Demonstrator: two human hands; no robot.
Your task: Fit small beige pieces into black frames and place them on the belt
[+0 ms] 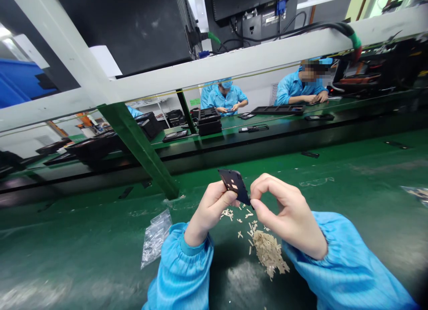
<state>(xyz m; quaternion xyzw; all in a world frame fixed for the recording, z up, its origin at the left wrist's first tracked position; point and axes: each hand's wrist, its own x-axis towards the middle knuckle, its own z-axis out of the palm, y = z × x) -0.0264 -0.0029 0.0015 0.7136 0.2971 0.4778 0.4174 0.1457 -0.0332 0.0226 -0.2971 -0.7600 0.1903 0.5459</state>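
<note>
1. Green label (195,101): the writing is too small to be read.
2. The black plate (235,185) is gripped by the left hand (210,208) above the tan scraps (268,253).
3. Its lower corner is pinched by the right hand (289,214).

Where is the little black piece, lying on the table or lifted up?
Lifted up. The left hand and right hand pinch the black piece between fingertips, above the pile of tan scraps on the green table.
</note>
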